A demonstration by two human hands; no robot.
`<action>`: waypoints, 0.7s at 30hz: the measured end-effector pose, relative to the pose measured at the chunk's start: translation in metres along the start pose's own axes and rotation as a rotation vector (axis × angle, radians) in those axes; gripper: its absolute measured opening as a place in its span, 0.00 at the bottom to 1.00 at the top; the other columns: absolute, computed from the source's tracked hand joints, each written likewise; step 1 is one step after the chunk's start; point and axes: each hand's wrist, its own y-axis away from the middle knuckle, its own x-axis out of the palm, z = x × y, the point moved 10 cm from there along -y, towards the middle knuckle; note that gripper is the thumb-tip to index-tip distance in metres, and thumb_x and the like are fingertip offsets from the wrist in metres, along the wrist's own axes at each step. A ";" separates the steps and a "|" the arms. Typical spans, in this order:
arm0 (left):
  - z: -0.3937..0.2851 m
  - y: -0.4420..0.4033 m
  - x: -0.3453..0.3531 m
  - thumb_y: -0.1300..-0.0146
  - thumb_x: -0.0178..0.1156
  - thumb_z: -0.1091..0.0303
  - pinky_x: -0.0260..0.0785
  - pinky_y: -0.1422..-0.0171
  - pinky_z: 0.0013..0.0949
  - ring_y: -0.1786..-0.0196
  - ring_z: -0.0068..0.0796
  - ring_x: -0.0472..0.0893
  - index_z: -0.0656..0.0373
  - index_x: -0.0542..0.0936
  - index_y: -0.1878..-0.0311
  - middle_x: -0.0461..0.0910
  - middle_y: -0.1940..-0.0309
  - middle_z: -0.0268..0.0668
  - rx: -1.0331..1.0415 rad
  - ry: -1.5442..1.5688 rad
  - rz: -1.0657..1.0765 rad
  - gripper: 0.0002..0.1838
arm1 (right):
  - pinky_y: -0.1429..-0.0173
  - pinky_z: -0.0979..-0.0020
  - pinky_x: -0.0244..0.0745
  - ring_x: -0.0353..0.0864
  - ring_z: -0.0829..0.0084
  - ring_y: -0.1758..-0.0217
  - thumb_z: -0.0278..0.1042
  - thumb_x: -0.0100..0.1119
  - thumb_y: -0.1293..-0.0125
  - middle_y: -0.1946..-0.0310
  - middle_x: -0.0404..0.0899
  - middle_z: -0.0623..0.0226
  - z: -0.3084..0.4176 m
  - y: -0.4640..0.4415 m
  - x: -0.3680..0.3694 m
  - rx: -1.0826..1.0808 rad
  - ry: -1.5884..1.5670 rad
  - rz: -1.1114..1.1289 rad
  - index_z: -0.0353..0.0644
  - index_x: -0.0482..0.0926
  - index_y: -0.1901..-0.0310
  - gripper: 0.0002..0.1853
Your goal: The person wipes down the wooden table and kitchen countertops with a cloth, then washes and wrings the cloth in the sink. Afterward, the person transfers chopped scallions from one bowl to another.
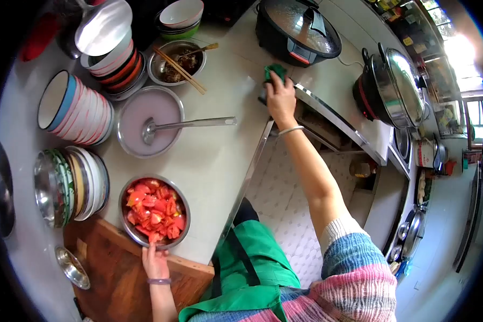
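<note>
At the near edge of a metal bowl [185, 229] full of cut tomatoes [154, 206], my left hand [155, 263] has its fingers closed on the rim. The bowl sits on the counter beside a wooden cutting board [115, 273]. My right hand [281, 102] reaches far out to the counter corner and presses a dark green cloth [275, 73] against the surface. Its fingers cover part of the cloth.
Left of the counter stand stacked bowls [80, 110], plates [91, 180], a basin of cloudy liquid [124, 134] with a ladle [193, 124], and a bowl with chopsticks [177, 67]. An electric pan [298, 32] and a lidded pot [394, 88] stand beyond an open drawer [322, 126].
</note>
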 end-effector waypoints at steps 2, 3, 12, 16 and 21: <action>0.007 -0.002 -0.010 0.33 0.54 0.63 0.66 0.65 0.27 0.61 0.21 0.75 0.53 0.73 0.52 0.78 0.59 0.30 0.006 0.026 -0.039 0.10 | 0.29 0.49 0.49 0.52 0.47 0.29 0.54 0.52 0.37 0.34 0.56 0.46 0.023 0.004 0.040 -0.224 0.416 0.217 0.57 0.69 0.39 0.26; 0.002 0.004 0.001 0.34 0.55 0.64 0.66 0.65 0.27 0.59 0.20 0.75 0.53 0.74 0.50 0.78 0.57 0.29 -0.009 0.025 -0.086 0.11 | 0.29 0.49 0.50 0.52 0.47 0.29 0.54 0.52 0.37 0.33 0.53 0.45 0.016 -0.001 0.068 -0.301 0.337 0.257 0.56 0.68 0.38 0.27; 0.019 -0.010 -0.010 0.35 0.55 0.65 0.72 0.51 0.38 0.47 0.31 0.75 0.55 0.72 0.43 0.74 0.47 0.36 -0.006 0.031 -0.180 0.17 | 0.34 0.49 0.59 0.61 0.44 0.34 0.50 0.46 0.34 0.36 0.59 0.43 -0.037 -0.073 0.116 -0.362 0.271 0.141 0.47 0.67 0.37 0.27; 0.010 -0.007 -0.001 0.35 0.55 0.66 0.71 0.45 0.41 0.44 0.34 0.74 0.57 0.69 0.39 0.72 0.43 0.39 -0.018 0.009 -0.133 0.21 | 0.36 0.53 0.62 0.65 0.42 0.39 0.48 0.48 0.35 0.41 0.65 0.41 -0.062 -0.073 0.090 -0.339 0.440 0.041 0.49 0.67 0.38 0.26; 0.008 -0.007 0.001 0.35 0.54 0.67 0.70 0.44 0.42 0.42 0.36 0.73 0.57 0.66 0.37 0.71 0.41 0.40 -0.014 -0.012 -0.131 0.23 | 0.36 0.51 0.62 0.67 0.43 0.40 0.45 0.50 0.36 0.41 0.65 0.43 -0.052 -0.055 0.056 -0.283 0.349 0.058 0.48 0.67 0.38 0.25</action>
